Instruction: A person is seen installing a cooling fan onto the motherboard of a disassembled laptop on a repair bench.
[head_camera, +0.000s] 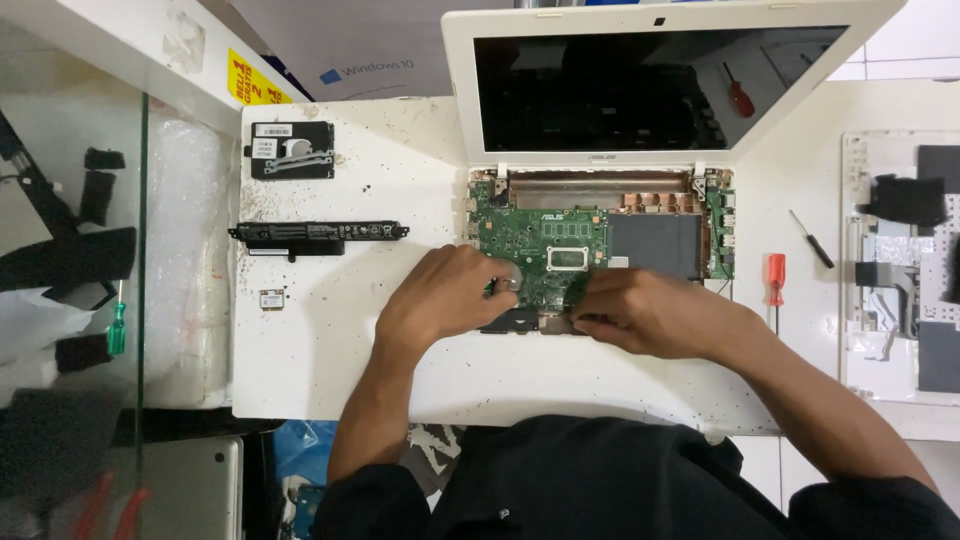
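Both hands work on the green mainboard (540, 245) inside the opened white laptop (600, 190), whose screen stands propped back beyond the knuckles. The left hand (445, 295) lies curled on the board's near edge, fingertips pressing or pinching something small there; exactly what it grips is hidden. The right hand (650, 315) is clenched low at the board's front right corner, fingers tucked under, seemingly prying or seating a connector, though the view is too tight to be sure. The step in hand looks like freeing or fitting the board at its front edge. A next move would call for even force from both hands. The slim black battery (318, 236) lies well to the left of the left hand, the red screwdriver (776, 280) just right of the right wrist.
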